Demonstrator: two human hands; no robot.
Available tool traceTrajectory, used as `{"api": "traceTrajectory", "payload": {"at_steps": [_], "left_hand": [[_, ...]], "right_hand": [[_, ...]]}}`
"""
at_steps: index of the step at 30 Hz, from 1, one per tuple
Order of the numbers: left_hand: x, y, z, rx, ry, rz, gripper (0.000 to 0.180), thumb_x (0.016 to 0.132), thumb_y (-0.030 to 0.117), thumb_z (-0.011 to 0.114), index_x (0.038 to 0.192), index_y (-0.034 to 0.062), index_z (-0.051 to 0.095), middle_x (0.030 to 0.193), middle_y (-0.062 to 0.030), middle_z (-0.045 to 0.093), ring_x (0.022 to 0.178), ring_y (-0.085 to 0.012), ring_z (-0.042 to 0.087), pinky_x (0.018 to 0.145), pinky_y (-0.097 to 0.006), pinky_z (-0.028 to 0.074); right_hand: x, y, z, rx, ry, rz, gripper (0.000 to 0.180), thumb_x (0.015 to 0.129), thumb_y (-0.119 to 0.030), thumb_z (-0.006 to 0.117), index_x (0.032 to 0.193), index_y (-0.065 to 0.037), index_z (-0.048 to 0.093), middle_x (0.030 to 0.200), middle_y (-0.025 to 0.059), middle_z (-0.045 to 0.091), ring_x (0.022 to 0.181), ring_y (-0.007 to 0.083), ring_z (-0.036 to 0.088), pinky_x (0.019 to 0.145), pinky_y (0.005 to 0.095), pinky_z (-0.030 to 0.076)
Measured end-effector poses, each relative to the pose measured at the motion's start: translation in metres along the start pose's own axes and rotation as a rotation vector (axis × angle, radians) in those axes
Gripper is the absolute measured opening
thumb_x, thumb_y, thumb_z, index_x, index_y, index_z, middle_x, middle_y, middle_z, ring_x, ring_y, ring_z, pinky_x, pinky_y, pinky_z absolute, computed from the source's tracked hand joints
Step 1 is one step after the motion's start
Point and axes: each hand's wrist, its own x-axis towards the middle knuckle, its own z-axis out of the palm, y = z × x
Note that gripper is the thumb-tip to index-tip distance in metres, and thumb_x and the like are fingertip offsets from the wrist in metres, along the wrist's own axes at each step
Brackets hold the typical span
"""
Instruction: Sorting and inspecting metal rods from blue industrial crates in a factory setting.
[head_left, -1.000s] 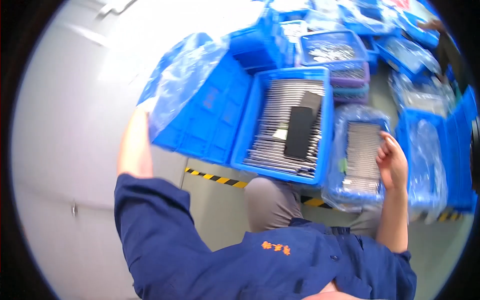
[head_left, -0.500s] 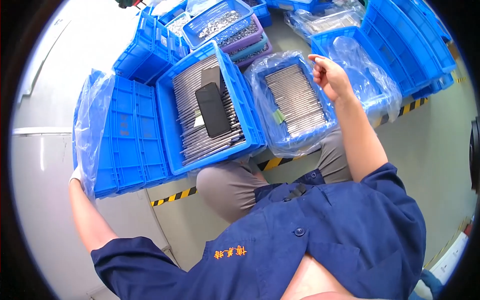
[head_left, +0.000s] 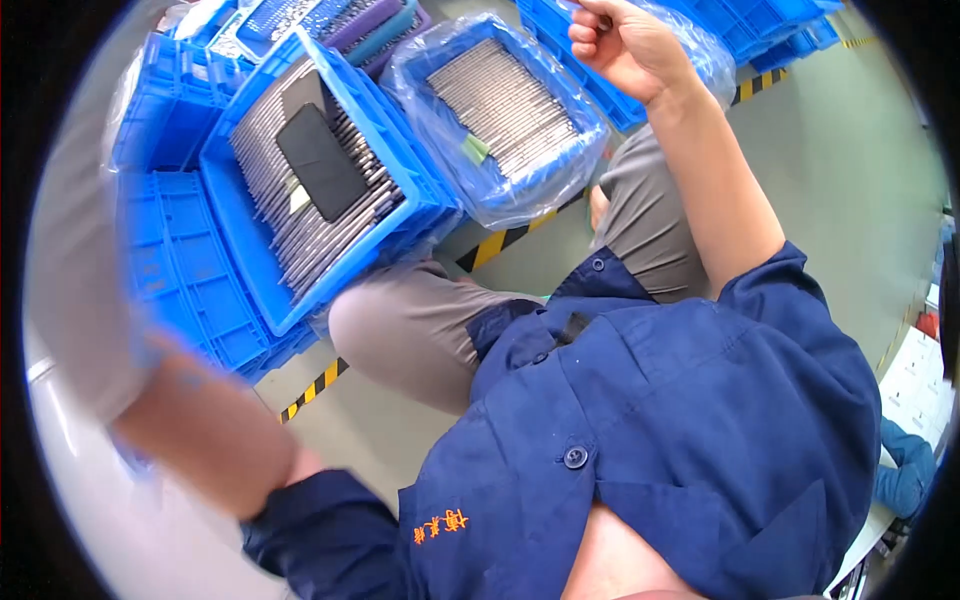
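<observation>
One right hand [head_left: 640,52], fingers curled, pinching or not I cannot tell, is the nearer to the lined bin [head_left: 555,80], which lies lower-left, its length slanting down rightward.

A factory workshop, or the parts-storing corner of one.
Stacked blue plastic crates [head_left: 200,270] crowd the floor; a deep blue rectangular crate [head_left: 250,240] and a second blue crate lined with clear plastic film [head_left: 585,150] hold rows of slim silvery metal rods [head_left: 265,170]. Purple and teal plastic baskets [head_left: 372,25] sit behind. Black-and-yellow striped tape [head_left: 495,245] marks the smooth grey-green floor [head_left: 840,180], and the person wears a navy buttoned work jacket [head_left: 650,400] with orange embroidery [head_left: 440,525].
</observation>
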Motion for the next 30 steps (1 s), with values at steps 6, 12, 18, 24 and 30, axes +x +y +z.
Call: {"api": "traceTrajectory", "payload": {"at_steps": [6, 12, 18, 24, 30], "left_hand": [[-0.021, 0.009, 0.29, -0.463, -0.393, -0.029, 0.027, 0.075, 0.022, 0.056, 0.095, 0.0037, 0.058, 0.091, -0.013, 0.059, 0.084, -0.0234, 0.058, 0.075, -0.029, 0.043], [-0.111, -0.06, 0.454, -0.006, -0.862, -0.394, 0.05, 0.069, 0.035, 0.057, 0.111, 0.009, 0.049, 0.11, -0.0146, 0.049, 0.1, -0.0276, 0.049, 0.084, -0.036, 0.04], [-0.097, -0.093, 0.55, 0.155, -0.836, -0.22, 0.062, 0.067, 0.03, 0.061, 0.119, 0.0053, 0.038, 0.121, -0.0165, 0.04, 0.106, -0.0295, 0.044, 0.085, -0.035, 0.04], [-0.12, -0.097, 0.604, 0.34, -0.654, -0.075, 0.045, 0.073, 0.021, 0.051, 0.114, 0.0048, 0.04, 0.12, -0.0154, 0.038, 0.106, -0.0323, 0.038, 0.081, -0.042, 0.037], [-0.123, -0.097, 0.609, 0.293, -0.583, -0.03, 0.032, 0.077, 0.014, 0.039, 0.106, 0.003, 0.046, 0.116, -0.0152, 0.041, 0.1, -0.0295, 0.042, 0.076, -0.039, 0.038]], "right_hand": [[-0.028, -0.027, 0.006, -0.217, 0.114, -0.291, 0.019, 0.081, -0.007, 0.047, 0.097, 0.004, 0.049, 0.062, -0.0003, 0.044, 0.057, 0.0072, 0.043, 0.05, 0.0192, 0.036], [-0.019, -0.039, -0.061, 0.097, 0.052, -0.179, 0.023, 0.085, -0.012, 0.043, 0.103, 0.002, 0.047, 0.065, -0.0007, 0.032, 0.062, 0.0086, 0.034, 0.054, 0.0207, 0.031], [-0.001, -0.055, -0.1, 0.299, 0.052, -0.126, 0.019, 0.088, -0.011, 0.038, 0.102, -0.002, 0.047, 0.068, 0.0012, 0.032, 0.059, 0.0105, 0.032, 0.053, 0.0226, 0.029], [0.019, -0.052, -0.119, 0.292, 0.125, 0.015, 0.016, 0.088, -0.013, 0.038, 0.099, -0.006, 0.047, 0.07, 0.0012, 0.033, 0.058, 0.011, 0.034, 0.052, 0.0236, 0.03], [0.03, -0.047, -0.123, 0.256, 0.122, 0.105, 0.013, 0.088, -0.014, 0.04, 0.098, -0.008, 0.046, 0.07, 0.0013, 0.034, 0.059, 0.0115, 0.036, 0.052, 0.0245, 0.033]]}}
